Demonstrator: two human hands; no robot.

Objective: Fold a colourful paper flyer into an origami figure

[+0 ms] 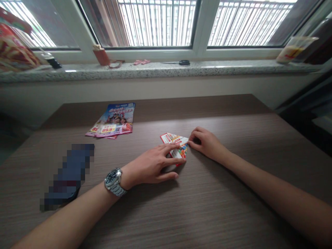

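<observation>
A small piece of folded printed paper [183, 149], coloured red, white and yellow, lies on the table in front of me. My left hand [158, 162], with a metal watch [113, 181] at its wrist, rests over the paper's near left part. Its fingers are spread and press the sheet flat, hiding some of it. At the paper's right corner, my right hand [203, 141] pinches the tip between thumb and forefinger.
A stack of colourful flyers [116, 119] lies at the back left of the wooden table [233, 114]. A pixelated dark blue object [68, 178] is near my left forearm. Scissors [183, 62], a red-brown case [101, 56] and a plastic cup [294, 50] stand or lie on the sill.
</observation>
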